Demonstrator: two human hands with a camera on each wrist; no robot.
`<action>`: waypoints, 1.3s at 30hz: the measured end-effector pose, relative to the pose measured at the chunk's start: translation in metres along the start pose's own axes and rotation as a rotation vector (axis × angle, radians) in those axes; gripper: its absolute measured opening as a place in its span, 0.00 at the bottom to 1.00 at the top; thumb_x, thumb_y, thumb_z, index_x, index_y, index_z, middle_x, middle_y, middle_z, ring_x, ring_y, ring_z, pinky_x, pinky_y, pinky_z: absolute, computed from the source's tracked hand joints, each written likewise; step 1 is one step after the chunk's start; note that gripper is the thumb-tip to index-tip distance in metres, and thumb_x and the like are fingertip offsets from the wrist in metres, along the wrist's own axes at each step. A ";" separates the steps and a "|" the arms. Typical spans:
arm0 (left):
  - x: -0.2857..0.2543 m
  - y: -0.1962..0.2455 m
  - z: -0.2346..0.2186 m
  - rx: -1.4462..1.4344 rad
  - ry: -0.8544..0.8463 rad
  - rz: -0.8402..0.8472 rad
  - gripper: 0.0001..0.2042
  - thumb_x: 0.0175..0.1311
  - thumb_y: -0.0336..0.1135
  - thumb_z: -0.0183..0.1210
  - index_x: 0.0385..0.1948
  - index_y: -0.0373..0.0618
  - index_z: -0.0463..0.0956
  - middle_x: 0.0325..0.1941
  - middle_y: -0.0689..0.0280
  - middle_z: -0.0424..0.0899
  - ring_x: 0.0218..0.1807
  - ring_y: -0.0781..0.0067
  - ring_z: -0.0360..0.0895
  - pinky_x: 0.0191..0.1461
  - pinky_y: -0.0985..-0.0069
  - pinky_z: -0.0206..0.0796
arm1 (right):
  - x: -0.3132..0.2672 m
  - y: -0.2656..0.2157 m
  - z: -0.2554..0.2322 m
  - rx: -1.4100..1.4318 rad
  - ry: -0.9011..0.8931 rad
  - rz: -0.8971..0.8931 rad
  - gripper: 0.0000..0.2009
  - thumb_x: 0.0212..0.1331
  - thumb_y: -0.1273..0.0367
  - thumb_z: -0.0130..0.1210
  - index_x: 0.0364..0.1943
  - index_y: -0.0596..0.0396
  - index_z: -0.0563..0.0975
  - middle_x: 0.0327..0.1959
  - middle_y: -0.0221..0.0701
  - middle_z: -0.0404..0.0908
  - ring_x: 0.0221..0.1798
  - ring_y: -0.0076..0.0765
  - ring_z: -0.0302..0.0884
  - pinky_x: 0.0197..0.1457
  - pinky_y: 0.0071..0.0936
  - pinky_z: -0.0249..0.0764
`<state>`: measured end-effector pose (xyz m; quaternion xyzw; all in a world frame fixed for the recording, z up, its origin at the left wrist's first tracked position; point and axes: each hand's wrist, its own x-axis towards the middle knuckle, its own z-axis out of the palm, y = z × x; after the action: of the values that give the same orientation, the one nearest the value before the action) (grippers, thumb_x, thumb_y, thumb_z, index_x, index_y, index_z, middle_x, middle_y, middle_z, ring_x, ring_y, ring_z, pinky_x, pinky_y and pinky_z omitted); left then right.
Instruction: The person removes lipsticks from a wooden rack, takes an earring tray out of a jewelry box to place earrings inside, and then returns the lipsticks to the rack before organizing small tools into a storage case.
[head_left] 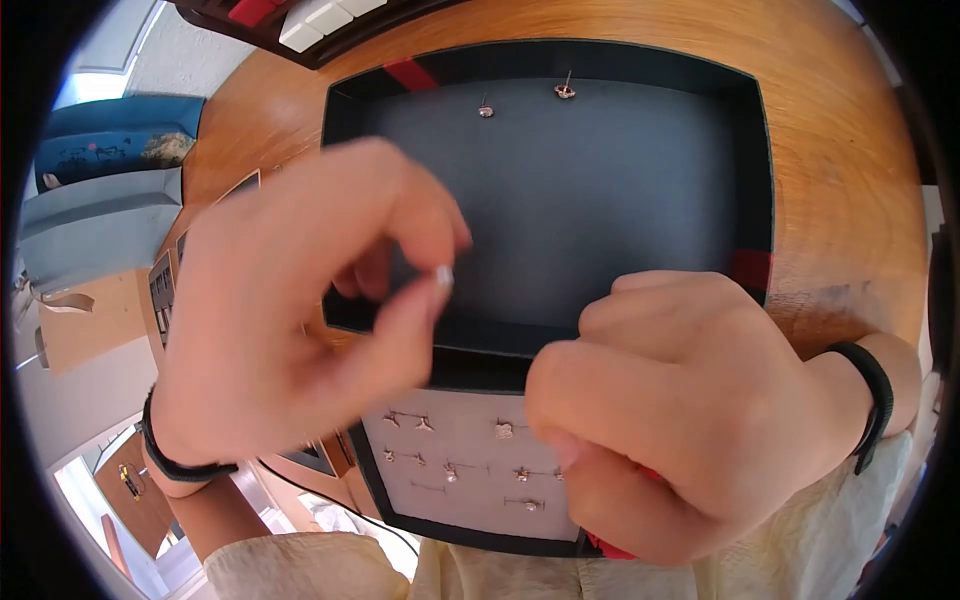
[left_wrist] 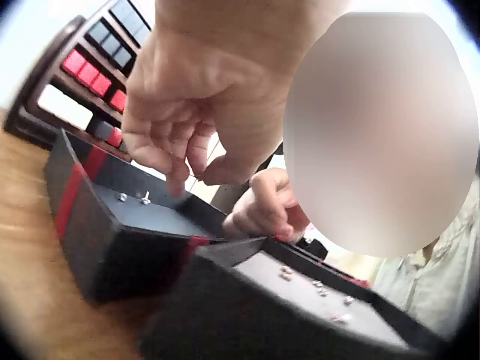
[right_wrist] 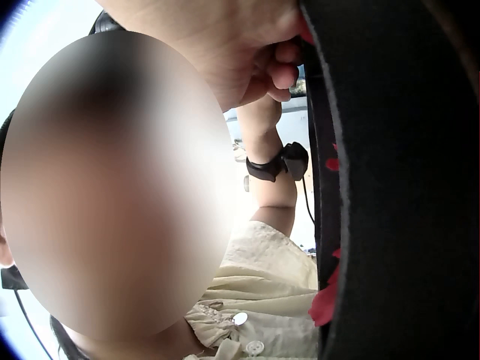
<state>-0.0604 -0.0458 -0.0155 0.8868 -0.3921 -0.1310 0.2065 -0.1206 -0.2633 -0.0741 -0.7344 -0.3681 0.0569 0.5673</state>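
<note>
My left hand (head_left: 290, 310) is raised over the near left part of the black box (head_left: 590, 210), a small shiny piece (head_left: 443, 275) at its thumb tip; the index finger is bent towards it. Two studs, one small (head_left: 486, 111) and one larger (head_left: 565, 91), stand near that box's far side. My right hand (head_left: 690, 410) has its fingers curled over the right side of the pale earring pad (head_left: 460, 500); its fingertips are mostly hidden, and no held thing shows. Several earrings sit on the pad, among them a flower-shaped one (head_left: 504, 430).
A wooden rack (left_wrist: 45, 139) with red, white and dark blocks stands past the box. Blue and grey boxes (head_left: 110, 135) are at the left. Red ribbon (head_left: 752, 268) crosses the black box's corner. Wooden tabletop (head_left: 840, 160) shows at the right.
</note>
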 end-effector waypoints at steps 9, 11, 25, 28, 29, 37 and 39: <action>-0.025 0.023 0.016 -0.181 0.012 0.120 0.09 0.48 0.25 0.66 0.33 0.41 0.79 0.37 0.60 0.84 0.28 0.72 0.78 0.32 0.80 0.68 | -0.001 -0.004 0.000 0.076 0.064 0.073 0.06 0.47 0.74 0.61 0.29 0.55 0.76 0.15 0.25 0.66 0.15 0.34 0.64 0.22 0.29 0.59; -0.031 0.032 0.021 -0.032 0.067 0.143 0.10 0.49 0.25 0.67 0.35 0.40 0.80 0.37 0.58 0.85 0.30 0.66 0.80 0.34 0.75 0.69 | 0.003 -0.006 0.000 0.095 0.051 0.031 0.06 0.47 0.74 0.62 0.29 0.55 0.77 0.15 0.25 0.67 0.15 0.34 0.64 0.22 0.29 0.59; -0.043 0.032 0.032 0.100 0.285 0.330 0.16 0.55 0.32 0.68 0.44 0.40 0.76 0.40 0.52 0.85 0.36 0.60 0.86 0.37 0.70 0.80 | -0.007 -0.010 0.002 0.119 0.043 0.139 0.06 0.50 0.75 0.62 0.33 0.56 0.80 0.21 0.26 0.77 0.18 0.31 0.71 0.26 0.25 0.66; -0.033 0.027 0.007 -0.054 0.079 0.313 0.13 0.60 0.31 0.64 0.44 0.38 0.76 0.42 0.52 0.84 0.36 0.62 0.85 0.40 0.70 0.80 | -0.007 -0.013 0.001 0.093 0.016 0.157 0.05 0.48 0.77 0.61 0.31 0.55 0.79 0.19 0.25 0.74 0.18 0.31 0.70 0.25 0.25 0.64; -0.029 0.025 0.001 -0.054 0.078 0.315 0.13 0.60 0.31 0.64 0.44 0.38 0.76 0.42 0.52 0.84 0.36 0.62 0.85 0.40 0.70 0.80 | -0.007 -0.012 0.000 0.092 0.017 0.158 0.05 0.48 0.77 0.61 0.31 0.55 0.79 0.19 0.25 0.74 0.18 0.31 0.70 0.25 0.25 0.64; 0.062 -0.004 -0.002 0.817 0.122 0.502 0.15 0.55 0.23 0.61 0.45 0.49 0.78 0.39 0.67 0.79 0.30 0.68 0.78 0.31 0.79 0.70 | -0.005 -0.013 0.001 0.065 0.014 0.096 0.05 0.45 0.75 0.59 0.23 0.52 0.74 0.15 0.25 0.67 0.17 0.36 0.64 0.24 0.31 0.59; 0.073 -0.010 0.003 0.877 0.111 0.632 0.19 0.49 0.24 0.62 0.46 0.52 0.77 0.35 0.69 0.75 0.29 0.70 0.76 0.29 0.81 0.67 | -0.007 -0.012 0.002 0.054 0.022 0.077 0.05 0.45 0.75 0.58 0.23 0.52 0.74 0.15 0.25 0.67 0.17 0.36 0.64 0.24 0.31 0.59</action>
<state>-0.0072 -0.0949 -0.0276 0.7343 -0.6460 0.1604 -0.1332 -0.1323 -0.2642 -0.0665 -0.7330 -0.3318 0.0807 0.5883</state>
